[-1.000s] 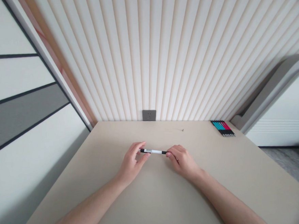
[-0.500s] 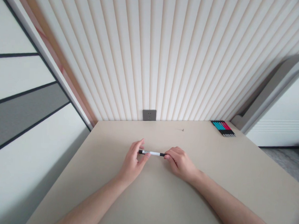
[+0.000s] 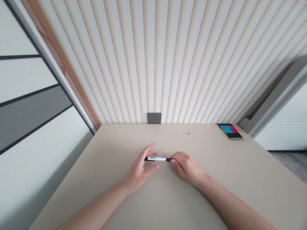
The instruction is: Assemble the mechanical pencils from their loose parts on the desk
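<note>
A white pen with black ends (image 3: 158, 159) lies level, left to right, above the middle of the beige table (image 3: 136, 205). My right hand (image 3: 185, 166) is closed on its right end, fingers pinched together. Around the pen's left end is my left hand (image 3: 140, 168), with thumb and fingers spread apart on either side of it; the black cap end sits in the gap near the palm.
Several pens in teal, red and black (image 3: 230, 131) lie side by side at the table's back right. A small dark mark (image 3: 188, 133) shows near the back edge. Behind stands a ribbed wall with a grey socket (image 3: 154, 118).
The thumb and fingers of my left hand have opened away from the pen, and that hand has shifted slightly right. My right hand still grips the right end.
</note>
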Action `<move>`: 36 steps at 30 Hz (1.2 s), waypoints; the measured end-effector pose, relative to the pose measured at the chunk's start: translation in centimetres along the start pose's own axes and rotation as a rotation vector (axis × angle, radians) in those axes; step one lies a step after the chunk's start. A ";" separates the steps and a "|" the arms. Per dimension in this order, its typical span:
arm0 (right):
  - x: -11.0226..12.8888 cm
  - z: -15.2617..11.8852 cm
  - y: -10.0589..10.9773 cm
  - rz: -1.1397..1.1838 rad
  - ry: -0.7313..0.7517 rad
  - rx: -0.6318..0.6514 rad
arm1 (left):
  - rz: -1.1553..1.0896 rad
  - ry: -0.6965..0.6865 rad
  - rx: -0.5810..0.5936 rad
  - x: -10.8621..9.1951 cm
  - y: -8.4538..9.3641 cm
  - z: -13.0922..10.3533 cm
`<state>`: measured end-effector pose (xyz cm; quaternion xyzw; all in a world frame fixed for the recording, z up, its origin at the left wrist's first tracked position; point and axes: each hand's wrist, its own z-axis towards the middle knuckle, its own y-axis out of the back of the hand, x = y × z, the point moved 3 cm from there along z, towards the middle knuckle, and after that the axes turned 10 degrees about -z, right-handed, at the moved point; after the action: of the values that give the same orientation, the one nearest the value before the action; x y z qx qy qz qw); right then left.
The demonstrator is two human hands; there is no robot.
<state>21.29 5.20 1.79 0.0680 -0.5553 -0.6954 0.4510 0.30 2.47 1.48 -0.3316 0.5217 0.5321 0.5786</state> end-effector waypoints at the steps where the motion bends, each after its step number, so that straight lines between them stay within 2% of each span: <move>1: 0.0 0.0 0.0 0.001 0.004 0.001 | -0.005 -0.003 0.011 -0.1 -0.1 0.0; 4: 0.1 0.0 0.1 -0.015 0.013 0.002 | -0.008 -0.025 0.039 -0.3 -0.2 0.0; 7: -0.1 0.0 0.4 -0.058 0.014 -0.011 | 0.035 -0.059 0.013 -0.6 0.0 0.0; 10: -0.5 0.1 0.8 -0.114 0.015 -0.029 | 0.169 -0.157 -0.037 -1.0 0.4 0.2; 13: -0.8 0.1 1.0 -0.138 0.043 -0.024 | 0.308 -0.288 -0.035 -0.9 0.7 0.5; 15: -0.9 0.2 0.8 -0.140 0.060 -0.017 | 0.361 -0.318 -0.044 -0.6 0.9 0.6; 27: -1.1 0.7 0.5 -0.194 0.058 -0.040 | 0.503 -0.316 0.020 0.4 1.7 1.1; 36: -0.9 0.9 0.0 -0.257 0.042 0.022 | 0.543 -0.284 0.026 0.9 2.0 1.5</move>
<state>21.29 6.45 1.70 0.1581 -0.5403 -0.7396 0.3688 -1.39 4.52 1.30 -0.0949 0.5117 0.7017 0.4867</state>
